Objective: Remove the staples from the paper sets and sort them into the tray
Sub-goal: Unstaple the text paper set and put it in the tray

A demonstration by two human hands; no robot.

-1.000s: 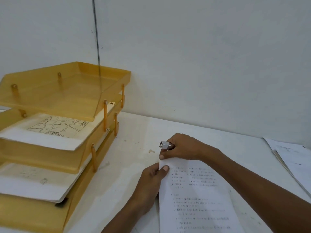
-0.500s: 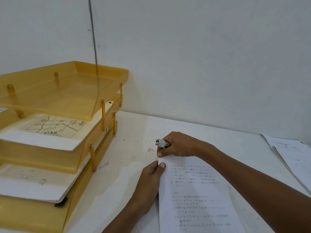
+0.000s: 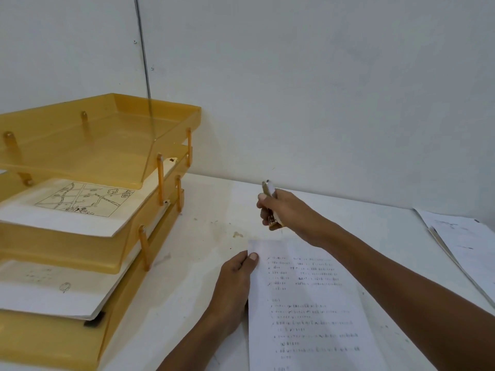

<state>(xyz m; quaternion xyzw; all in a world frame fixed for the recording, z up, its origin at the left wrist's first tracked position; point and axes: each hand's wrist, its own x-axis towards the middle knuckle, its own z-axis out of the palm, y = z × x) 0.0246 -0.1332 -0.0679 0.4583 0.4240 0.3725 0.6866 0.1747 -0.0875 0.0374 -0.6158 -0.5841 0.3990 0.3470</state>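
A printed paper set [image 3: 308, 303] lies on the white table in front of me. My left hand [image 3: 235, 279] pinches its top left corner, thumb on the sheet. My right hand [image 3: 286, 212] grips a small metal staple remover [image 3: 270, 204], held upright a little above and beyond the paper's top edge, off the sheet. An amber three-tier tray [image 3: 112, 236] stands at the left. Its top tier is empty, the middle tier holds a sheet with a map drawing [image 3: 83, 199], and the bottom tier holds white sheets.
More paper sets [image 3: 463, 239] lie at the table's right edge. A white wall runs close behind the table, with a thin cable [image 3: 143, 62] hanging down it behind the tray. Small stains mark the tabletop [image 3: 214, 223] between tray and paper.
My right hand has lifted the staple remover up and away from the paper's top corner, turning it upright. My left hand has kept its hold on the corner.
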